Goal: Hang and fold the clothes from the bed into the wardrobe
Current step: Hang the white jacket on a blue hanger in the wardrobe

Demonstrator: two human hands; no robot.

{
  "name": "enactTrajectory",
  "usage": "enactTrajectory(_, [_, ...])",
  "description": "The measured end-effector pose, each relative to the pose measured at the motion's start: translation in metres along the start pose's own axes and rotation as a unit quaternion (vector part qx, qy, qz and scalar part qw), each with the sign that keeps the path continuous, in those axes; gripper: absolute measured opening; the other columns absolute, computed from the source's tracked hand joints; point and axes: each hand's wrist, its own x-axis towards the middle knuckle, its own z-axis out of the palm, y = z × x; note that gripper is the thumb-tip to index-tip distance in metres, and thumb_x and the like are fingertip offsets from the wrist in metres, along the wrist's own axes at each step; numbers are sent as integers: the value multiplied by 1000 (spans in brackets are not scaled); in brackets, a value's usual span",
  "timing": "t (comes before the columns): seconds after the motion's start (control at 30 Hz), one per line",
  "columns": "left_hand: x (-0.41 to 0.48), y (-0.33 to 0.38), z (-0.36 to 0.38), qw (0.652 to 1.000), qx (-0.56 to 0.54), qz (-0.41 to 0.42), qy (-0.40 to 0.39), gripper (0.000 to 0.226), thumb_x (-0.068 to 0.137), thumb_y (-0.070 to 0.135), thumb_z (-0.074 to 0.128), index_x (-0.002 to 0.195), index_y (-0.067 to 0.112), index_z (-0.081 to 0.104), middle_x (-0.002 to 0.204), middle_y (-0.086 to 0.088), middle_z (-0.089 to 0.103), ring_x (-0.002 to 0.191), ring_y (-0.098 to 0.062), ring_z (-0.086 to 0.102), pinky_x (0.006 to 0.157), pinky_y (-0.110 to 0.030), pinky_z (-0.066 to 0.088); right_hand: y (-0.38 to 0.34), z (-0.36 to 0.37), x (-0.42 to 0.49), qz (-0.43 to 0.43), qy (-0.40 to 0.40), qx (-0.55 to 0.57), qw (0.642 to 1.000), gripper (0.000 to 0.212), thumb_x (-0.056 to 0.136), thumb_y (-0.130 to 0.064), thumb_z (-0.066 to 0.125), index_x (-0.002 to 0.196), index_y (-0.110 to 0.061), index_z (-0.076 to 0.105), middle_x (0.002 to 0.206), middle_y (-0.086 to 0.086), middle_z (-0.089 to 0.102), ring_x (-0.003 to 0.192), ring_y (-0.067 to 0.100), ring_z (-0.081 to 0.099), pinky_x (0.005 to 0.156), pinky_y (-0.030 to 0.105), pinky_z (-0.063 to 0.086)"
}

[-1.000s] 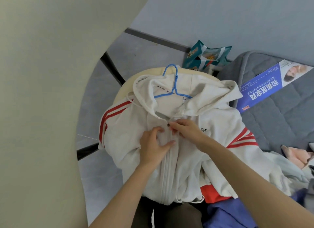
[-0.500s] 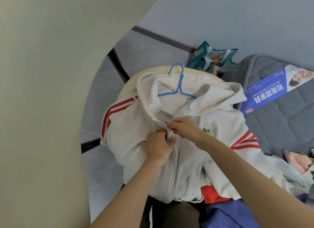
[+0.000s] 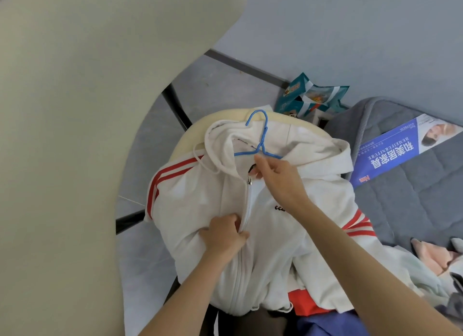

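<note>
**Inspector A:** What do we record for the left hand (image 3: 223, 238)?

**Inspector B:** We find its fingers curled tight and bunching the white hoodie (image 3: 195, 200) beside the zip (image 3: 246, 210) at mid-chest. The forearm rises from the lower edge, knuckles up.

**Inspector A:** And the right hand (image 3: 278, 181)?

**Inspector B:** We see it at the collar, just above the slider (image 3: 249, 182). The thumb is straight, its tip at the lower bar of the blue hanger (image 3: 261, 145). The other fingers fold under the palm, and we cannot tell whether they pinch anything. The arm reaches in from the lower right.

**Inspector A:** Where is the garment?

**Inspector B:** We note it front-up over a cream cushion (image 3: 225, 121), beside the grey bed (image 3: 413, 210), with the hanger through its neck.
</note>
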Motion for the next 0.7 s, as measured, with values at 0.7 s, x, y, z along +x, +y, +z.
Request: enactTrajectory(0.7, [-37,27,-97,855,-502,-25,126,15,96,34,46,105,26,55,108,2,65,101,-19,60,93,-37,45,-28,-24,-17,-120,28,-165,979,14,97,-33,51,95,-21,58,76,-4,65,76,23,59,79,37,40])
